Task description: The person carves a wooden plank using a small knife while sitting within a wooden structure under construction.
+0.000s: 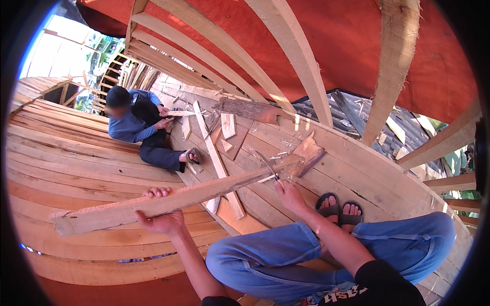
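My left hand (164, 221) is wrapped round a long wooden plank (117, 210), its thumb on the near side and its fingertips over the far edge. The plank slants up to the right, and its narrower far end meets a rough wood block (308, 151) on the boards. My right hand (291, 196) is closed on the handle of a knife with a long, curved blade (267, 163). The blade stands beside the plank's far end, pointing up and left; whether it touches the wood I cannot tell. Small pale shavings lie around the block.
Ahead on the left a co-worker (133, 115) sits handling a pale strip of wood. Offcuts, a long batten (214, 148) and a bark-covered slab (247, 108) lie on the planked floor (367, 173). Curved ribs (298, 56) rise on the right before a red sheet (352, 46).
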Motion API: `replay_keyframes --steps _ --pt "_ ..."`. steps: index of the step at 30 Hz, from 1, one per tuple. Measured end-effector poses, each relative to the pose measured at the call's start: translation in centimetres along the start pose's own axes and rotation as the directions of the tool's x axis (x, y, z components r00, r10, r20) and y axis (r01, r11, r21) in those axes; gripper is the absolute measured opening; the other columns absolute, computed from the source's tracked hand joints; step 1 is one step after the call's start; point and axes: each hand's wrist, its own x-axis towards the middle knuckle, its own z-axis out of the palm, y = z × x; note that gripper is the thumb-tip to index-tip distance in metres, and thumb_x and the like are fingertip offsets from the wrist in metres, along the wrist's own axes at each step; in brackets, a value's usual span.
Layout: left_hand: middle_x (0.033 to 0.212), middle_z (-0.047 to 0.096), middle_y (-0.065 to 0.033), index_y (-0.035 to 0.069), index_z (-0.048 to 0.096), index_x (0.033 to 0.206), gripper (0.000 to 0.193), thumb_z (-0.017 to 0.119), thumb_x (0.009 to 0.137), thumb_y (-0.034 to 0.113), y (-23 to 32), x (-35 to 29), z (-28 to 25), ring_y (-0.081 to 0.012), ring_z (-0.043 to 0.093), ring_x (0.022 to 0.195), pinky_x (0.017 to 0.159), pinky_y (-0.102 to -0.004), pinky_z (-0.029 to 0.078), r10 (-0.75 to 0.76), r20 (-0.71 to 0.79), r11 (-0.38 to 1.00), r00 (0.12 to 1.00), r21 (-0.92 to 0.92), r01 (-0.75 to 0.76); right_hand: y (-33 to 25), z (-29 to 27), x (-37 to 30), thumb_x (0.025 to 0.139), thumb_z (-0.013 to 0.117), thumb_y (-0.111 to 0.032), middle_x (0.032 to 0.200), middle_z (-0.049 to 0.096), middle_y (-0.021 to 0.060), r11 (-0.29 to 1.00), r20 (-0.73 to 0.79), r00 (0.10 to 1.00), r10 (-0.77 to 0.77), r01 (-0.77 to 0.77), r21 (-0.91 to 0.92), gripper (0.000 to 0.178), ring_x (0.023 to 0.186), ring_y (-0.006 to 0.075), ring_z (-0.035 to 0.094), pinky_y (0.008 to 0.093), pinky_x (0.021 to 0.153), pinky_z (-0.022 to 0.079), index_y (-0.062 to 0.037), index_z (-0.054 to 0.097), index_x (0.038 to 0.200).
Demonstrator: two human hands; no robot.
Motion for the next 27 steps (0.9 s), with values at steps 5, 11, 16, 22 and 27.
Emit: replay_keyframes --steps 5,11,16,22,27 --pt "0.084 0.046 -0.0088 0.006 0.047 0.094 0.049 0.054 0.084 0.054 0.3 -0.3 -0.6 -0.0223 0.047 0.082 0.085 -0.0392 0.04 0.023 -0.022 0.998 0.999 0.051 -0.022 -9.6 0.1 -3.8 0.097 0.045 -0.037 0.075 0.061 0.0314 0.986 0.184 0.974 -0.135 0.114 0.12 0.045 0.078 0.0497 0.061 0.0587 0.068 0.046 0.005 0.056 0.086" --pt "0.084 0.047 -0.0086 0.006 0.047 0.095 0.049 0.053 0.085 0.053 -0.1 0.1 -1.4 -0.0224 0.047 0.082 0.086 -0.0399 0.041 0.022 -0.074 1.0 0.997 0.022 -0.02 -2.2 -0.1 -1.6 0.097 0.046 -0.036 0.077 0.062 0.0309 0.995 0.046 0.995 0.084 -0.086 0.04 0.044 0.078 0.0491 0.061 0.0569 0.069 0.047 0.0053 0.057 0.085" --pt "0.083 0.047 -0.0086 0.006 0.047 0.095 0.049 0.053 0.085 0.053 0.0 0.0 -2.0 -0.0225 0.047 0.082 0.086 -0.0399 0.041 0.026 -0.06 0.999 0.998 0.02 -0.025 -5.6 0.1 -2.1 0.097 0.046 -0.035 0.076 0.061 0.0301 1.0 0.099 0.995 0.004 -0.007 0.026 0.042 0.079 0.0479 0.06 0.0552 0.069 0.045 0.0041 0.056 0.086" --pt "0.085 0.047 -0.0092 0.005 0.047 0.095 0.049 0.052 0.085 0.053 0.2 -0.1 -2.0 -0.0231 0.048 0.083 0.086 -0.0399 0.041 0.02 -0.069 1.0 0.997 0.019 -0.018 -6.4 0.5 -3.6 0.096 0.049 -0.035 0.072 0.061 0.0307 0.993 0.087 0.991 -0.104 0.098 0.07 0.041 0.075 0.0498 0.06 0.0562 0.067 0.047 0.0048 0.056 0.087" --pt "0.086 0.047 -0.0102 0.005 0.047 0.096 0.051 0.049 0.086 0.055 0.2 0.1 -2.0 -0.0238 0.047 0.083 0.085 -0.0396 0.04 0.014 -0.069 1.0 0.998 0.013 -0.013 -7.7 1.6 -4.4 0.096 0.05 -0.034 0.069 0.061 0.0299 0.991 0.09 0.993 -0.079 0.068 0.112 0.04 0.07 0.049 0.061 0.0555 0.063 0.048 0.0044 0.055 0.086"
